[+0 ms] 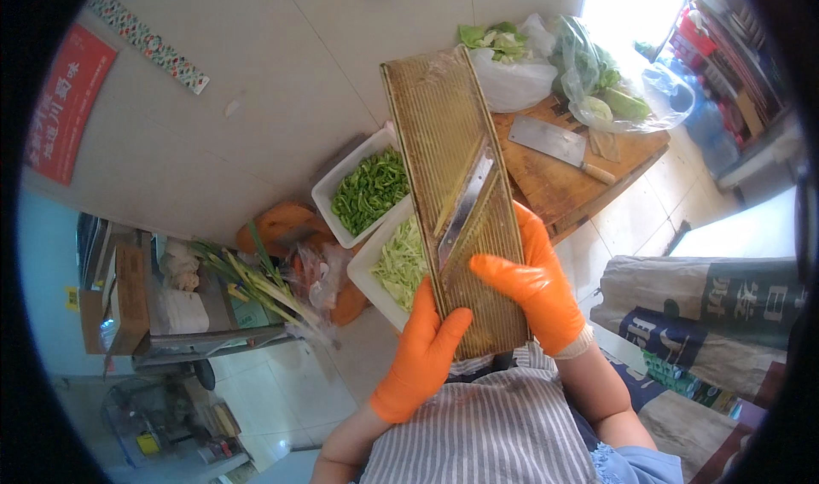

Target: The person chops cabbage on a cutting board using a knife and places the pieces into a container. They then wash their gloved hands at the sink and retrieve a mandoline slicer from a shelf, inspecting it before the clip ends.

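Note:
A long ribbed mandoline slicer (441, 119) with a slanted metal blade (467, 205) is held up in front of me, tilted with its far end away. My left hand (425, 349), in an orange glove, grips its lower left edge. Also gloved in orange, my right hand (534, 279) clasps the right edge with the thumb across the ribbed face. Behind the slicer, a white tub (358, 267) of shredded pale cabbage (402, 263) is partly hidden. Beyond it stands another white tub (323, 197) of sliced green peppers (371, 189).
A cleaver (547, 139) lies on the wooden table (556, 189) at right, near plastic bags of cabbage (601, 80). Leeks (269, 285) lie at left beside a round wooden board (275, 228). Sacks (697, 311) stand close on my right. A cardboard box (121, 292) is far left.

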The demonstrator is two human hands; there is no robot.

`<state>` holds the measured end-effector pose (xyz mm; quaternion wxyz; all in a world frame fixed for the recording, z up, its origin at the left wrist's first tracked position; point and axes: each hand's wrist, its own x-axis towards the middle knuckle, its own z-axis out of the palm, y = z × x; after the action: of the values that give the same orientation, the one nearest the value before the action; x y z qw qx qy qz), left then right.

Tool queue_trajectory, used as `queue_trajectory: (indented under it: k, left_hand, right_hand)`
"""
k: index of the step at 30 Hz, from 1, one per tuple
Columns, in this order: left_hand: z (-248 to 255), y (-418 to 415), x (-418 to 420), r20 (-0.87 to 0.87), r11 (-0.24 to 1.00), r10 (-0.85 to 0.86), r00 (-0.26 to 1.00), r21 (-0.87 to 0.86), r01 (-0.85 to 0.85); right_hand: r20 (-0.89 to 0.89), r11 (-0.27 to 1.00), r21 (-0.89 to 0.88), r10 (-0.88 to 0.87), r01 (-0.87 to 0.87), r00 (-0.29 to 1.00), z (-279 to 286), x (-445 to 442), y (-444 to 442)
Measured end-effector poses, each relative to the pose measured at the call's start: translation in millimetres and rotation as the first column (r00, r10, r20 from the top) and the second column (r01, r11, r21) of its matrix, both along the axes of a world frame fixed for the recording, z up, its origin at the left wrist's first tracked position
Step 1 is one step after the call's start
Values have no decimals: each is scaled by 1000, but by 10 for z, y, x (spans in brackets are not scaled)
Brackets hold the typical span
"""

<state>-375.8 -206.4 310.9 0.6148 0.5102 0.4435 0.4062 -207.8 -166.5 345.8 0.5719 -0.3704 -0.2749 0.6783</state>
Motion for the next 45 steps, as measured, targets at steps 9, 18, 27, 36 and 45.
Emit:
queue_trajectory:
  k: [9,18,27,36,45]
  left_hand:
    - [156,-8,59,-6,990,140,990,-15,-141]
    - [107,-116,126,-270,954,265,926,216,-210]
    - [64,-106,172,-183,948,301,936,168,-271]
    - [176,-75,142,-268,982,85,960,186,-35]
    - [117,-175,112,-313,988,123,942,132,-85]
  right_hand:
    - [-49,999,-24,35,-36,998,27,-27,-76]
    - [-26,994,-106,1,-3,1000,-34,-46,-181]
    - [-14,991,-113,-80,78,997,-18,-105,-206]
    - [66,986,-139,-83,91,994,2,-35,-146]
    - [56,976,-209,-47,57,997,-71,-17,-164]
